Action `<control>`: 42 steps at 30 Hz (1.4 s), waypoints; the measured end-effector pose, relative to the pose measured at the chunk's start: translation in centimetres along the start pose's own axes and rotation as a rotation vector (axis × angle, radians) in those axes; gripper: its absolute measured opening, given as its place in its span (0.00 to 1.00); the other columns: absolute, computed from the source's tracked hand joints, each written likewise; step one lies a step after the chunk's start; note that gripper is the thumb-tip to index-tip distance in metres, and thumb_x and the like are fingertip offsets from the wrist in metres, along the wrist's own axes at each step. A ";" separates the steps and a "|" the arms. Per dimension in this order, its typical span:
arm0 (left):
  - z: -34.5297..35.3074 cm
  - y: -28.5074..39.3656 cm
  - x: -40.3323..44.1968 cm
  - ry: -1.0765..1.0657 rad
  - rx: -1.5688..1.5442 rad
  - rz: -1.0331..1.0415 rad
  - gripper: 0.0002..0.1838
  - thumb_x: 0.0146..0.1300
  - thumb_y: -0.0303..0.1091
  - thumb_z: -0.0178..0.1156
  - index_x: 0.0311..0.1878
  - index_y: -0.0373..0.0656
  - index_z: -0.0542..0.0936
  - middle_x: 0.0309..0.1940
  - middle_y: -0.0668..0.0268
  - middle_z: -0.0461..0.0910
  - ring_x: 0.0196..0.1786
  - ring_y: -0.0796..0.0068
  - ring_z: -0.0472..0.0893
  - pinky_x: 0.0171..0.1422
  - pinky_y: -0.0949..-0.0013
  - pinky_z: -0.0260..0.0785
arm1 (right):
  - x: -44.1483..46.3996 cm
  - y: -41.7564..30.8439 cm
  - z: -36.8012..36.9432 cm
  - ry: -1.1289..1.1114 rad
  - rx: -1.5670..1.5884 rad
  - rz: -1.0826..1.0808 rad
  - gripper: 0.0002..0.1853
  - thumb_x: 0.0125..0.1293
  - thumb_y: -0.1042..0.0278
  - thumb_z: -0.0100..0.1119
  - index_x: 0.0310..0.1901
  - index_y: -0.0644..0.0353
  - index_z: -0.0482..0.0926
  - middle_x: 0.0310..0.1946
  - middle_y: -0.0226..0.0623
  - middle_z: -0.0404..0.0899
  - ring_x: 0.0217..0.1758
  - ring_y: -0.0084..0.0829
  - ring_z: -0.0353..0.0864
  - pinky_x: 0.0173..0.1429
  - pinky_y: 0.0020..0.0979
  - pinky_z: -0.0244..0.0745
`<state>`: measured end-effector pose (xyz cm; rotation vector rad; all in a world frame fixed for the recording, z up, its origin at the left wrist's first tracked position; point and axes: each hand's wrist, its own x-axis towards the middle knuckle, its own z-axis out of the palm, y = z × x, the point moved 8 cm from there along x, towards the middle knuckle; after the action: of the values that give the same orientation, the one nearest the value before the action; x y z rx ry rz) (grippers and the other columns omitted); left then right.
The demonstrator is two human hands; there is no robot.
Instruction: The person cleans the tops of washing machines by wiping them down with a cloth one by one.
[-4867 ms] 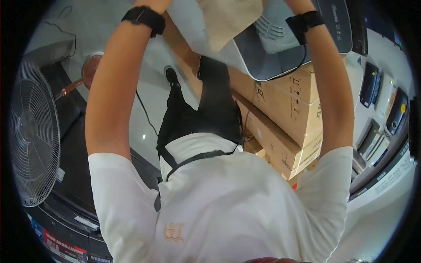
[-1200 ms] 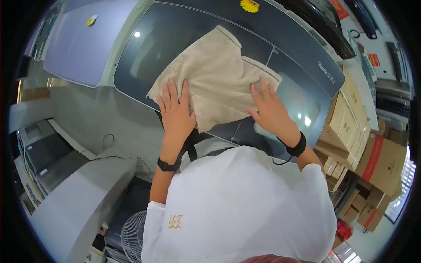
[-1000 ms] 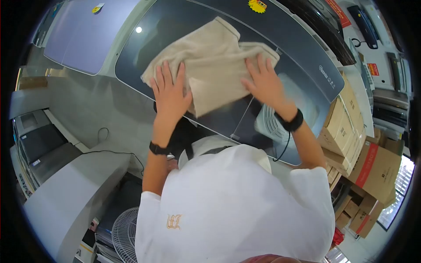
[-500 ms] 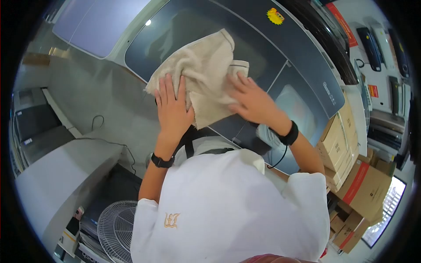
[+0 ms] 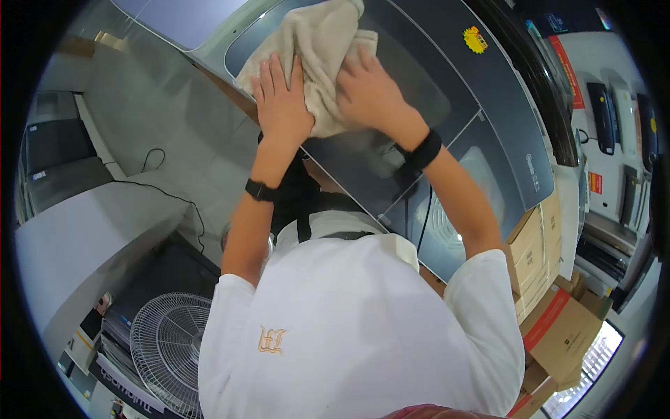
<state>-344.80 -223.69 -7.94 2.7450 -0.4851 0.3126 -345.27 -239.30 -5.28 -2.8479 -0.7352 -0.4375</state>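
Note:
A beige towel (image 5: 317, 42) lies rumpled on a dark glossy panel (image 5: 412, 77) at the top of the view. My left hand (image 5: 283, 105) rests flat on the towel's near left part, its fingers stretched out and slightly apart. Against the towel's right side lies my right hand (image 5: 370, 94), fingers spread and a little blurred. Part of the panel beside my right hand looks hazy. Both wrists wear black bands. The towel hides the surface under it.
A yellow sticker (image 5: 475, 40) marks the panel's far side. Cardboard boxes (image 5: 564, 328) stack at the right. A metal fan (image 5: 174, 342) stands at the lower left, with a black cable (image 5: 199, 213) near it. A pale lavender panel (image 5: 188, 21) adjoins at the upper left.
Both hands and the towel now appear higher in the view. The towel is more bunched, and my right hand has come closer to my left. The whole view has shifted somewhat.

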 end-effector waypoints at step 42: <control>1.6 -6.6 5.5 -0.311 -0.056 -0.314 0.41 0.74 0.53 0.53 0.87 0.48 0.58 0.87 0.44 0.50 0.88 0.43 0.49 0.88 0.34 0.35 | -0.8 -14.3 -1.6 -0.228 0.793 0.171 0.32 0.62 0.65 0.73 0.68 0.59 0.74 0.63 0.45 0.77 0.65 0.50 0.79 0.64 0.45 0.79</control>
<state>-337.06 -220.04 -9.79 2.7673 -0.1263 -0.2041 -353.44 -227.65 -2.79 -2.1852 -0.5278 0.1838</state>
